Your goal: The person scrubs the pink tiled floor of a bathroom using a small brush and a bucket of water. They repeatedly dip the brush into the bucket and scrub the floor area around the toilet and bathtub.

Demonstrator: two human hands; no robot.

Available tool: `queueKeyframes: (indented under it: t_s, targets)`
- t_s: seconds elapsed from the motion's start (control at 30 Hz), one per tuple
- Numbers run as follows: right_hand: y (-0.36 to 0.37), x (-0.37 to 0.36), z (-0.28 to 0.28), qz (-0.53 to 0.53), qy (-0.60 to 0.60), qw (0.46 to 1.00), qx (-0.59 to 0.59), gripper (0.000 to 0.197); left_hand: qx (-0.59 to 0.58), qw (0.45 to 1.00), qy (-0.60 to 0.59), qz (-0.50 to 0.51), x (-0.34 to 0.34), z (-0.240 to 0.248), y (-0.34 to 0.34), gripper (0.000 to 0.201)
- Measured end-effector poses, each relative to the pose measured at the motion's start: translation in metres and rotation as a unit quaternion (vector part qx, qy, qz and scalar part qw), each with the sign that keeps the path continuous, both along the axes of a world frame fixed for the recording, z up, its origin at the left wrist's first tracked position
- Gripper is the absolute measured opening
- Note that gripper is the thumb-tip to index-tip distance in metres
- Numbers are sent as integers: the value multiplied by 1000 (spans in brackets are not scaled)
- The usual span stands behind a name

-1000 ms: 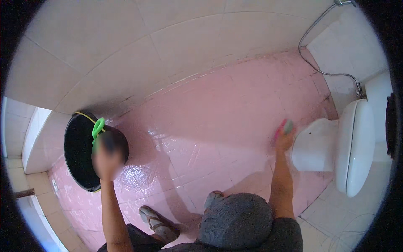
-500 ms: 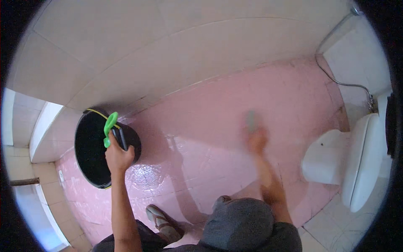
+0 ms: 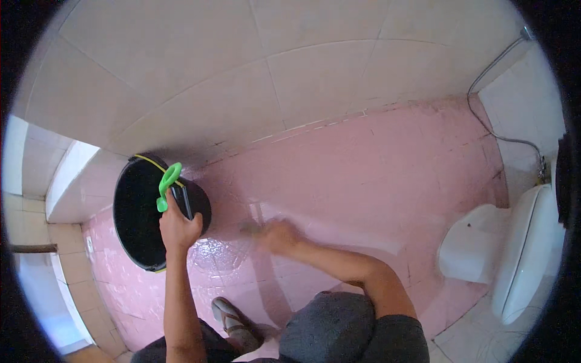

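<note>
**Both Hands Busy Low Over a Wet Pink Tile Floor (image 3: 375, 169)**

In the head view, the only one, a person's left hand (image 3: 180, 230) grasps the near-right rim of a black bucket (image 3: 204, 209), thumb outside, fingers curled over the edge. Beside those fingers, a bright green plastic piece with a looped end (image 3: 170, 176) sits at the rim; what it belongs to is hidden. The right hand (image 3: 281, 237) is blurred just right of the bucket, fingers seemingly folded around a greenish scrubber (image 3: 249, 227); its exact grip, and whether it touches the tile, one cannot tell.

The step in hand looks like scrubbing the floor while the bucket is held steady. The next move would call for a firm hold on the scrubber and enough clearance from the bucket's side.

The count: two hands, one bucket, one green piece, one scrubber, one sandal (image 3: 229, 314) in sight at the near side, one white toilet (image 3: 472, 242) at right and one metal hose (image 3: 511, 140) at far right.
</note>
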State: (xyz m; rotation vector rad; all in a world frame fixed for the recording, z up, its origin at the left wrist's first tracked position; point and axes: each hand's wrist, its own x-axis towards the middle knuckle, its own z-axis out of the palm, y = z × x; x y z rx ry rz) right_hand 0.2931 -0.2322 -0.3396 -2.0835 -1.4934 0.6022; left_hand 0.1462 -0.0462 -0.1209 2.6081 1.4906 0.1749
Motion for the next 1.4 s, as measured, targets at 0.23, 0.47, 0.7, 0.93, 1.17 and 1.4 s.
queueKeyframes:
  t_s: [0.23,0.47,0.7,0.93,1.17,1.4]
  targets:
    - [-156,304,30,-644,-120,754,-51,40,2,1000,-10,-9,-2,1,3,89]
    - [-117,70,36,-181,-87,975,-94,46,37,999,-3,-15,-5,-8,1,87]
    - [-264,81,10,-418,-358,834,43,39,33,999,-14,-24,-8,-7,1,85]
    - [-271,168,52,-645,-79,760,7,53,37,999,-12,-1,-12,-13,9,86]
    - [-167,23,3,-160,-101,977,-99,43,12,1000,-7,-7,-13,-11,10,85]
    - [-234,269,98,-779,-16,625,-47,64,-2,1000,-3,-2,-1,-4,2,87]
